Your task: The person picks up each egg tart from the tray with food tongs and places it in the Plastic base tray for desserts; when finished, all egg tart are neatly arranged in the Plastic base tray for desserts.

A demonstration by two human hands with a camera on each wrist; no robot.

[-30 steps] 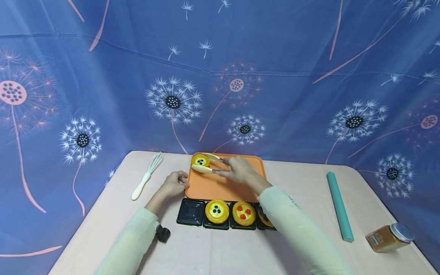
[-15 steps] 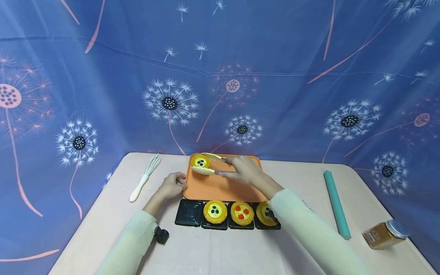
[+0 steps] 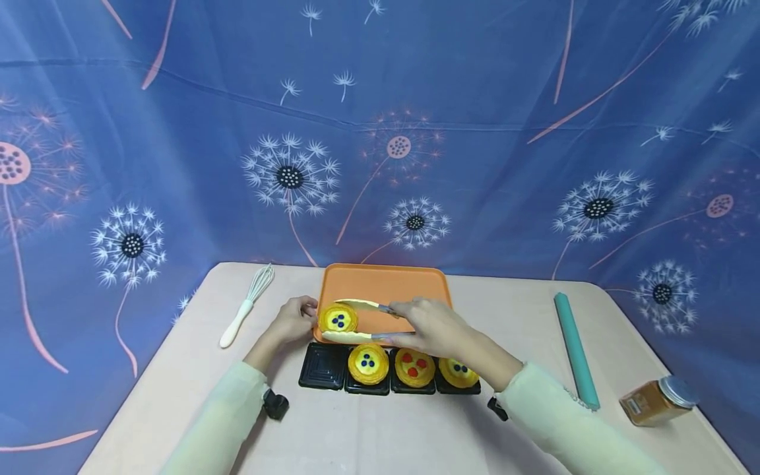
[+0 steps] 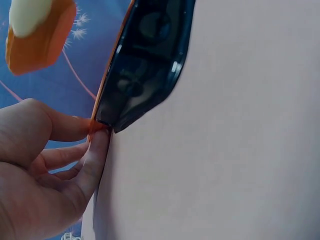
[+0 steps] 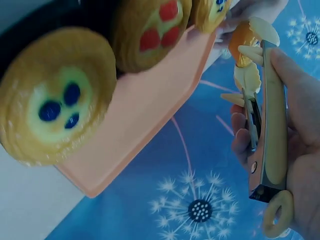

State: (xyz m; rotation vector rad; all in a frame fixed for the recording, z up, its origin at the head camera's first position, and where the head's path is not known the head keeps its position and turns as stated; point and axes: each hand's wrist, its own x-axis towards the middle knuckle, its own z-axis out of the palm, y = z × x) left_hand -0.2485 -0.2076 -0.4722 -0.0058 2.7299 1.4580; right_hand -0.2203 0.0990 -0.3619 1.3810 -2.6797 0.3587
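Observation:
Thumb and fingers of my left hand [image 3: 295, 320] pinch the left rim of the orange tray [image 3: 392, 284]; the left wrist view shows this grip close up. My right hand [image 3: 436, 324] grips a pair of tongs [image 5: 274, 115] with cream tips and metal arms. Between the tips is a tart [image 3: 338, 320] topped with blueberries, over the tray's front left corner. In the left wrist view the tart [image 4: 40, 40] appears raised above the tray edge. Just in front of the tray stands a bare black plastic box base [image 3: 323, 366], nearest to the tart.
To its right, similar black bases hold a blueberry tart [image 3: 368, 365], a strawberry-topped tart [image 3: 414, 368] and another blueberry tart [image 3: 458, 373]. A whisk [image 3: 247, 305] lies left, a teal rolling pin [image 3: 577, 349] right, beside a tipped jar [image 3: 658, 401] with a silver lid.
The tongs have brought the tart from the tray's back left corner toward its front left corner. My right hand came nearer with it. My left hand keeps its hold on the tray.

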